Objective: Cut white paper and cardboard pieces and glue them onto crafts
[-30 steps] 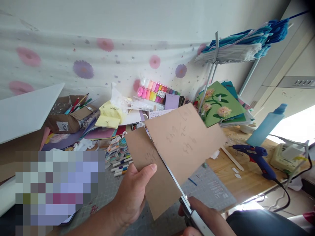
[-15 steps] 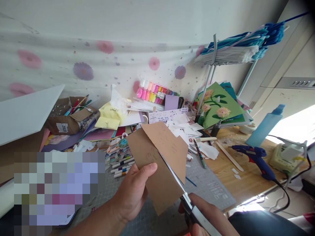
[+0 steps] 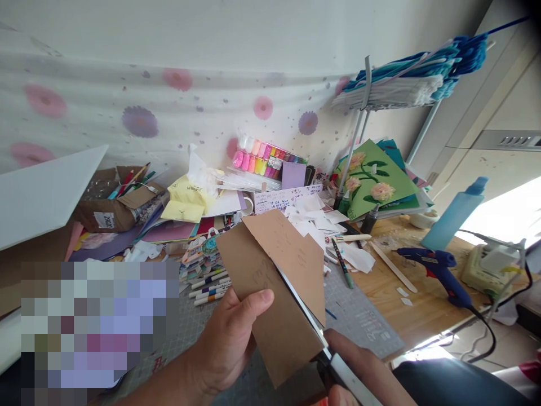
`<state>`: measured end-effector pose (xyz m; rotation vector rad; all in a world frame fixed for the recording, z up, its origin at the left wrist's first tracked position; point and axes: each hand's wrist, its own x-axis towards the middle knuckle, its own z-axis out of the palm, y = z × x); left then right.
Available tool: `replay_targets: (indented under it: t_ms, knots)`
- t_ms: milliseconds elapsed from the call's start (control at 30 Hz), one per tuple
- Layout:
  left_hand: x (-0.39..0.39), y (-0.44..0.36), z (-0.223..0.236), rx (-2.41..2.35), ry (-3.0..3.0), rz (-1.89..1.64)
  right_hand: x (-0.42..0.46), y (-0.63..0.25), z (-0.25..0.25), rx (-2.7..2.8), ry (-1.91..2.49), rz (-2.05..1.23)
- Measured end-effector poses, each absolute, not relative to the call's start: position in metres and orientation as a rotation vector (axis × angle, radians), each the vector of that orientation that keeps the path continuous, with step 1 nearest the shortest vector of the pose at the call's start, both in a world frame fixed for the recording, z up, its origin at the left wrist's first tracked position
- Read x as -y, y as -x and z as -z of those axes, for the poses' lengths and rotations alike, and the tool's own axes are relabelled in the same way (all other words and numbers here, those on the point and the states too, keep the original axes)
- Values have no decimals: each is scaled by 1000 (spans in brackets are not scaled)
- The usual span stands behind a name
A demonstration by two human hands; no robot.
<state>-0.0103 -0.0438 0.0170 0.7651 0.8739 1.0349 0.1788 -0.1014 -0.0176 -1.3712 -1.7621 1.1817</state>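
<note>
My left hand (image 3: 230, 341) grips a piece of brown cardboard (image 3: 281, 332), thumb on top and fingers mostly hidden beneath. Faint pencil marks show on its surface. In my right hand (image 3: 366, 361) is a pair of scissors (image 3: 306, 307), its blade lying along a long slit that runs from the near edge up the board. The part right of the slit is lifted and folded over toward the upper left, still joined to the rest. Both hands hold the work above a grey cutting mat (image 3: 367, 321).
Several markers (image 3: 211, 294) lie left of the cardboard. On the right are a blue glue gun (image 3: 439, 265), a wooden stick (image 3: 393, 266) and a blue bottle (image 3: 454, 217). Paper scraps (image 3: 313, 211), a clay set (image 3: 264, 158) and a cardboard box (image 3: 112, 217) stand farther back.
The cardboard's near corner has dropped slightly, and the scissors with my right hand have shifted a little right and down. My left thumb sits slightly lower.
</note>
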Motion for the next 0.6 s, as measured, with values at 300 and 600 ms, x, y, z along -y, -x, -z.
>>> replay_targets:
  t_ms: [300, 600]
  knots:
    - [43, 11, -16, -850, -773, -1067, 99, -174, 9, 1697, 1284, -1272]
    - [43, 11, -13, -822, -744, -1077, 101, -173, 11, 1734, 1332, -1153]
